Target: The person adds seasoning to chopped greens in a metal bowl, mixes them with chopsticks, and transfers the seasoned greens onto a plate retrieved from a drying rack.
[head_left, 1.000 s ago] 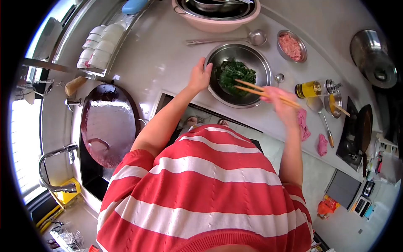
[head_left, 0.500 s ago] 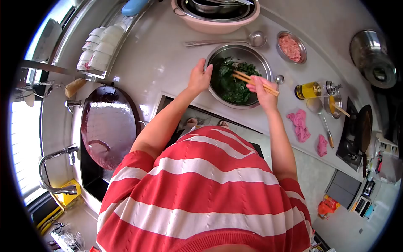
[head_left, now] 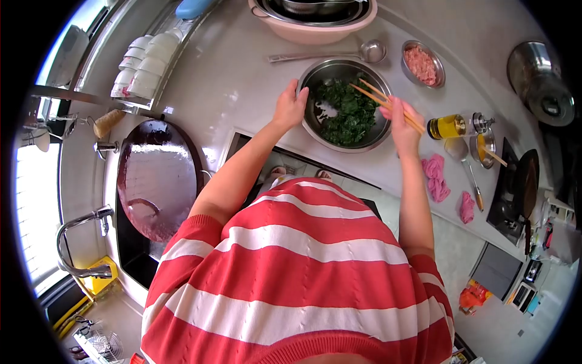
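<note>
A steel bowl (head_left: 380, 136) on the counter holds chopped dark greens (head_left: 351, 115), with a small whitish patch at their left. My left hand (head_left: 291, 105) rests against the bowl's left rim, fingers together and thumb raised, steadying grip on the rim. In my right hand (head_left: 402, 121) is a pair of wooden chopsticks (head_left: 371, 93), their tips slightly apart above the upper right part of the greens. A steel ladle (head_left: 371, 51) lies behind the bowl, and a smaller bowl of minced meat (head_left: 421, 65) stands behind it to the right.
Right of the bowl are an oil bottle (head_left: 447, 127), a spatula (head_left: 474, 185), a small bowl with yellow liquid (head_left: 485, 150) and pink cloths (head_left: 435, 178). A pink basin (head_left: 315, 33) stands behind. At left are stacked white bowls (head_left: 145, 71) and a large round board (head_left: 159, 182) over the sink.
My right hand has moved right and the chopsticks have shifted toward the bowl's upper right. The greens lie further right, baring the whitish patch. My left hand stays at the rim.
</note>
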### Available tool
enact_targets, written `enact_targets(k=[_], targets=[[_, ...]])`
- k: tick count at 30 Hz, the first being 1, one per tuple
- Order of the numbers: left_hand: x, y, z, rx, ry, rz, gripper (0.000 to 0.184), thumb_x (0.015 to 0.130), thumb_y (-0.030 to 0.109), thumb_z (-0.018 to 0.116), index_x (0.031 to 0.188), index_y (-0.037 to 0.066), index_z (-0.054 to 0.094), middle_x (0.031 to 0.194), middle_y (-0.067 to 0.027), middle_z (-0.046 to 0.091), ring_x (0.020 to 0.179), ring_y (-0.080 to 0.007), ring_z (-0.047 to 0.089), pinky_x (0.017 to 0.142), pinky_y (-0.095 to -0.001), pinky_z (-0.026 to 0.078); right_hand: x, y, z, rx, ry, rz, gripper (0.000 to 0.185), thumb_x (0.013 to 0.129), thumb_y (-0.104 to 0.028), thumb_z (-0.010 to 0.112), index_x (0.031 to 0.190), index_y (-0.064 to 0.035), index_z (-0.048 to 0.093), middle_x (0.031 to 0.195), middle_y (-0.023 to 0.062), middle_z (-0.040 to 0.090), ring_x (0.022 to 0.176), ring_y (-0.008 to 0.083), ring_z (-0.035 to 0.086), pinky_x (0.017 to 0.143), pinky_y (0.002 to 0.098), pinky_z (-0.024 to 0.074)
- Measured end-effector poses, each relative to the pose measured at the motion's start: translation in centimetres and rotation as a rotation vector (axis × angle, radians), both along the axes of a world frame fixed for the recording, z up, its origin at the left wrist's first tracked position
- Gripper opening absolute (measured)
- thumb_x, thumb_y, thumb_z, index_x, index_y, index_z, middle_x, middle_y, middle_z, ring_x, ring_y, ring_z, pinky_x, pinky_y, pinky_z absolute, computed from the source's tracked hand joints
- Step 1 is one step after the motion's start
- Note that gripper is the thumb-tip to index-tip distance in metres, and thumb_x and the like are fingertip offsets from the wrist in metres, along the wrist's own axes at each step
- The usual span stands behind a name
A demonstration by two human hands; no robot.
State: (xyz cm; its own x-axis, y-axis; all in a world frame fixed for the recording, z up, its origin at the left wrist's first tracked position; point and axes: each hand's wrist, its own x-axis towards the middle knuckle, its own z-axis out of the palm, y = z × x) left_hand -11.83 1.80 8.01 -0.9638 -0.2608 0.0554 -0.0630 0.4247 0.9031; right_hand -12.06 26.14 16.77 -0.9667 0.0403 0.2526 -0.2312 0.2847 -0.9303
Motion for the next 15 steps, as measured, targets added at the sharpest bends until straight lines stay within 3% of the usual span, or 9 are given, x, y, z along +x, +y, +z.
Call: enact_targets(k=[2,6,7,10,13,15], targets=[[-0.3,-0.2,-0.5,0.028,-0.001,-0.037,0.032,0.085,0.024,0.052,0.105,-0.001,0.048,0.084,-0.0151,0.058,0.074,-0.0216,0.052,0.07,-0.0316,0.042,-1.2,-1.6,-2.5,-0.191,-0.142,0.056,0.027,0.089,-0.02,0.049,0.09,0.0038,0.062,0.07,0.0111,0.065,0.062,0.0141,0.063,0.058,0.0222,0.0502],[-0.4,-0.6,-0.3,0.006,-0.012,-0.034,0.03,0.086,0.023,0.051,0.103,-0.001,0.048,0.085,-0.0145,0.058,0.075,-0.0215,0.053,0.07,-0.0313,0.043,2.7,-2.7,-2.2,-0.015,-0.243,0.307,0.028,0.088,-0.022,0.051,0.088,0.0034,0.062,0.066,0.0106,0.064,0.059,0.0132,0.063,0.054,0.0228,0.0495],[-0.4,-0.6,-0.3,0.004,-0.007,-0.017,0.03,0.086,0.022,0.051,0.103,-0.002,0.048,0.085,-0.0144,0.058,0.075,-0.0212,0.053,0.07,-0.0312,0.043,3.9,-1.9,-0.1,-0.097,-0.309,0.309,0.027,0.088,-0.021,0.051,0.088,0.0037,0.063,0.067,0.01,0.064,0.059,0.0129,0.062,0.055,0.0224,0.0496],[0.0,-0.3,-0.1,0.03,-0.029,0.002,0.03,0.086,0.022,0.051,0.103,-0.002,0.048,0.085,-0.0148,0.058,0.076,-0.0207,0.053,0.071,-0.0311,0.043,3.6,2.5,2.3,0.17,-0.161,0.112,0.027,0.088,-0.02,0.051,0.089,0.0045,0.062,0.07,0.011,0.064,0.061,0.0136,0.063,0.056,0.0226,0.0508],[-0.2,-0.5,0.3,0.057,-0.067,-0.063,0.033,0.086,0.023,0.051,0.106,-0.003,0.048,0.089,-0.0168,0.059,0.079,-0.022,0.054,0.073,-0.0319,0.042,0.8,1.1,-1.0,-0.136,-0.162,0.05,0.028,0.089,-0.021,0.05,0.09,0.004,0.062,0.072,0.0119,0.064,0.063,0.0142,0.063,0.056,0.0227,0.0511],[-0.3,-0.9,0.4,0.035,-0.048,-0.082,0.037,0.086,0.025,0.051,0.108,-0.004,0.047,0.092,-0.0188,0.059,0.083,-0.0245,0.055,0.075,-0.033,0.042,1.5,0.0,-2.6,-0.066,-0.278,0.201,0.028,0.09,-0.02,0.048,0.095,0.0045,0.06,0.078,0.0113,0.064,0.068,0.0157,0.064,0.06,0.0237,0.0519]])
